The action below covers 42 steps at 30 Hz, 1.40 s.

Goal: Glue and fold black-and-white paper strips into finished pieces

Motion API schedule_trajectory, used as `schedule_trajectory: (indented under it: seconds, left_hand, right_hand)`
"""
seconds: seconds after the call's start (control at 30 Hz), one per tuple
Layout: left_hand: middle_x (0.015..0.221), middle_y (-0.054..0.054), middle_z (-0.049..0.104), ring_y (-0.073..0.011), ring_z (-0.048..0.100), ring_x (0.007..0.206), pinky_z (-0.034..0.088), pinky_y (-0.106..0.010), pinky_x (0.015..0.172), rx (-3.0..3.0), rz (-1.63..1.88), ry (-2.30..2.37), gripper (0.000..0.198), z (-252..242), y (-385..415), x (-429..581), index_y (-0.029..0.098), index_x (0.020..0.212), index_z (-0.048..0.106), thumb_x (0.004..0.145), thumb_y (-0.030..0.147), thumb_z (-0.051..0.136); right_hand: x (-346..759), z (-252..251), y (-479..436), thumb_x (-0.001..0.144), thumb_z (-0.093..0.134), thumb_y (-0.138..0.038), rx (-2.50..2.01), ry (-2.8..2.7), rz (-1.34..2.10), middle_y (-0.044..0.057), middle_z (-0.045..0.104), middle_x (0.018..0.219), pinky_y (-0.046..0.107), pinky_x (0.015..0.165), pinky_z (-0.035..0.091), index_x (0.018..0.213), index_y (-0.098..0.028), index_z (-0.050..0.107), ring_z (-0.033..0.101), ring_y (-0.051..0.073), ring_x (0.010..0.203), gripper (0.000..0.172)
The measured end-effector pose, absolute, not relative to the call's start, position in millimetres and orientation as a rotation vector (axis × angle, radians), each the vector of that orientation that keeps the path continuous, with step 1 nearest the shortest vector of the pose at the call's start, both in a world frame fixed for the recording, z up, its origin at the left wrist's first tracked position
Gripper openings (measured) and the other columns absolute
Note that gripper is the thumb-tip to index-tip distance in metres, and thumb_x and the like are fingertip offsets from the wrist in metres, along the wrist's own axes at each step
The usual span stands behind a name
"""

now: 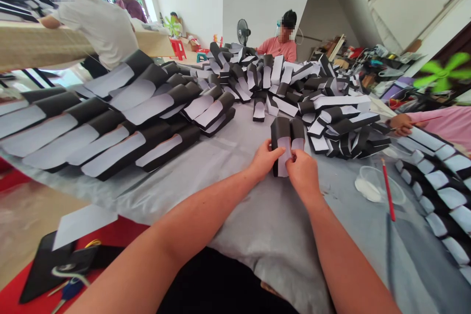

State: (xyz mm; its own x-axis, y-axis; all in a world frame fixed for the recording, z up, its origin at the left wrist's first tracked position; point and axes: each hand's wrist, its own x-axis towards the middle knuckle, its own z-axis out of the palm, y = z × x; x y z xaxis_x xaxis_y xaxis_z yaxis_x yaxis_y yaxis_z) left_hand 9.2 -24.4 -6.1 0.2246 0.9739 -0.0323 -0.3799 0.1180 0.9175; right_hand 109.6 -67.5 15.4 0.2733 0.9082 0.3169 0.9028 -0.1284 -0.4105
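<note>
Over the grey-covered table, I hold a black-and-white folded paper piece (281, 130) upright in front of me. My left hand (265, 159) is closed around its left side, the thumb lying on the white front. A second, narrower folded paper piece (297, 130) stands tight against its right side. My right hand (303, 174) is closed in a pinch low down where the two pieces meet, its fingertips partly hidden. Beyond my hands a small folded paper piece (259, 109) stands on the cloth.
Rows of folded paper pieces (110, 152) lie on the left; a big heap (331, 103) fills the back right. At right are a clear dish of white paste (368, 190), a red brush (388, 194) and another row (437, 198). A co-worker's hand (401, 124) holds a brush. Other people sit behind.
</note>
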Motion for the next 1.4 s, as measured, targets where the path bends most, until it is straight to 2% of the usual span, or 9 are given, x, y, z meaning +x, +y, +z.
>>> schedule_trajectory:
  seconds: [0.13, 0.43, 0.53, 0.63, 0.73, 0.83, 1.07, 1.2, 1.4]
  left_hand:
    - [0.077, 0.000, 0.063, -0.0116, 0.057, 0.065, 0.045, -0.024, 0.062, 1.066, 1.187, 0.939, 0.043, -11.4, -21.4, 9.1, 0.016, 0.115, 0.052, 0.074, 0.021, 0.065]
    - [0.087, -0.005, 0.067, -0.0162, 0.062, 0.077, 0.049, -0.031, 0.074, 1.257, 1.192, 0.997, 0.052, -18.2, -16.1, 8.9, 0.016, 0.127, 0.047, 0.077, 0.021, 0.062]
    - [0.104, -0.010, 0.065, -0.0191, 0.063, 0.087, 0.050, -0.034, 0.079, 1.327, 1.185, 1.053, 0.061, -14.4, -17.4, 7.5, 0.015, 0.132, 0.041, 0.076, 0.023, 0.064]
    - [0.127, -0.015, 0.055, -0.0252, 0.055, 0.113, 0.046, -0.040, 0.094, 1.549, 1.304, 1.162, 0.073, -8.3, -17.9, 3.0, 0.017, 0.135, 0.038, 0.071, 0.026, 0.071]
    - [0.142, -0.012, 0.043, -0.0295, 0.036, 0.134, 0.032, -0.048, 0.108, 1.957, 1.425, 1.248, 0.062, -0.3, -17.7, -4.9, 0.021, 0.128, 0.049, 0.070, 0.023, 0.071]
    - [0.150, -0.007, 0.035, -0.0328, 0.020, 0.141, 0.019, -0.057, 0.113, 2.321, 1.364, 1.253, 0.045, 8.0, -18.6, -13.1, 0.026, 0.116, 0.061, 0.072, 0.018, 0.068]
    - [0.148, 0.002, 0.038, -0.0351, 0.014, 0.143, -0.008, -0.066, 0.110, 2.596, 1.070, 0.977, 0.030, 13.1, -18.1, -20.9, 0.024, 0.070, 0.069, 0.073, 0.000, 0.051]
    - [0.145, 0.003, 0.043, -0.0353, 0.015, 0.143, -0.011, -0.065, 0.109, 2.588, 1.031, 0.930, 0.031, 11.6, -15.6, -21.4, 0.022, 0.053, 0.062, 0.069, -0.002, 0.051]
    - [0.142, 0.000, 0.047, -0.0349, 0.019, 0.142, -0.004, -0.067, 0.110, 2.733, 0.865, 1.014, 0.030, 7.9, -13.1, -21.0, 0.023, 0.059, 0.067, 0.072, 0.000, 0.052]
  right_hand:
    - [112.0, 14.9, -66.2, 0.073, 0.043, -0.010, -2.061, -1.618, 0.028, 0.008, 0.064, 0.073, 0.029, 0.062, 0.033, 0.082, -0.015, 0.066, 0.054, 0.019, 0.067, 0.025]
    - [107.3, 15.0, -66.6, 0.076, 0.044, -0.009, -2.114, -1.680, -0.014, 0.009, 0.066, 0.079, 0.028, 0.063, 0.033, 0.082, -0.015, 0.065, 0.055, 0.018, 0.071, 0.022]
    - [106.8, 16.6, -67.5, 0.077, 0.044, -0.009, -2.150, -1.708, -0.050, 0.010, 0.067, 0.085, 0.028, 0.066, 0.035, 0.087, -0.014, 0.065, 0.057, 0.019, 0.077, 0.024]
    - [107.2, 18.2, -69.3, 0.080, 0.042, -0.008, -2.187, -1.743, -0.112, 0.011, 0.067, 0.089, 0.028, 0.067, 0.037, 0.091, -0.013, 0.066, 0.059, 0.019, 0.081, 0.027]
    - [107.3, 19.3, -72.1, 0.082, 0.040, -0.008, -2.227, -1.781, -0.168, 0.011, 0.066, 0.093, 0.028, 0.067, 0.038, 0.097, -0.014, 0.067, 0.060, 0.019, 0.083, 0.031]
    - [106.6, 19.5, -74.8, 0.083, 0.041, -0.010, -2.224, -1.847, -0.213, 0.010, 0.067, 0.096, 0.028, 0.068, 0.039, 0.100, -0.017, 0.069, 0.061, 0.020, 0.088, 0.033]
    - [106.4, 16.1, -74.9, 0.084, 0.042, -0.009, -2.147, -2.028, -0.240, 0.009, 0.068, 0.095, 0.028, 0.076, 0.040, 0.098, -0.018, 0.071, 0.059, 0.020, 0.091, 0.034]
    - [107.6, 14.5, -73.4, 0.081, 0.042, -0.006, -2.091, -2.108, -0.199, 0.010, 0.069, 0.095, 0.029, 0.079, 0.040, 0.098, -0.017, 0.071, 0.059, 0.020, 0.090, 0.036]
    - [107.0, 12.5, -72.2, 0.081, 0.039, -0.005, -2.111, -2.119, -0.165, 0.010, 0.069, 0.094, 0.029, 0.079, 0.040, 0.098, -0.017, 0.072, 0.060, 0.021, 0.089, 0.039]
